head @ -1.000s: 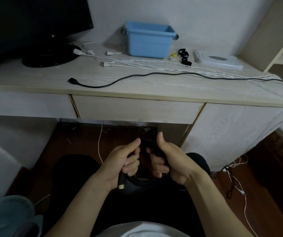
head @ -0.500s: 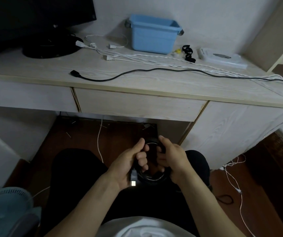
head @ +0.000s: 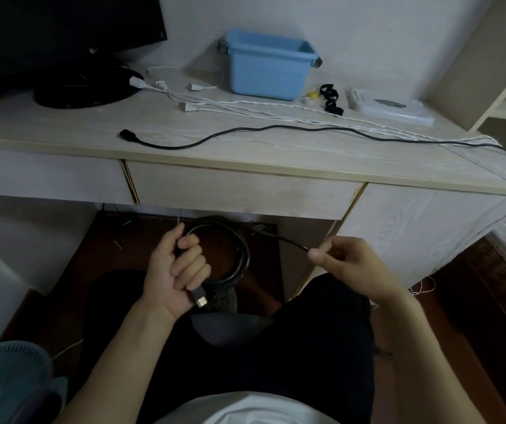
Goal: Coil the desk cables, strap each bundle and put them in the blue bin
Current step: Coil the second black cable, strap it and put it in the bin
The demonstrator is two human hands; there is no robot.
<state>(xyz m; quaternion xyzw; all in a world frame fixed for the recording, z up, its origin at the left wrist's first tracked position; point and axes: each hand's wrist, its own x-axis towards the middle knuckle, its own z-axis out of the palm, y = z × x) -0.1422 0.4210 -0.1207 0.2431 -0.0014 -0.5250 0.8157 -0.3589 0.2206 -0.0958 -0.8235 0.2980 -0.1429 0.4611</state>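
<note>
Fingers of the left hand (head: 173, 267) clench the coiled black cable (head: 233, 255) over the lap, below the tabletop (head: 62, 130) — fixing its loops — while the right hand (head: 352, 264) pinches the free end taut for another turn.

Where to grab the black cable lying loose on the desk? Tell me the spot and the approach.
Pinch the black cable just behind its thick plug end, coming from above. That end lies free near the desk's front edge, apart from the white cables, so fingers can close on it without snagging them; the far end runs off the right side.
</note>
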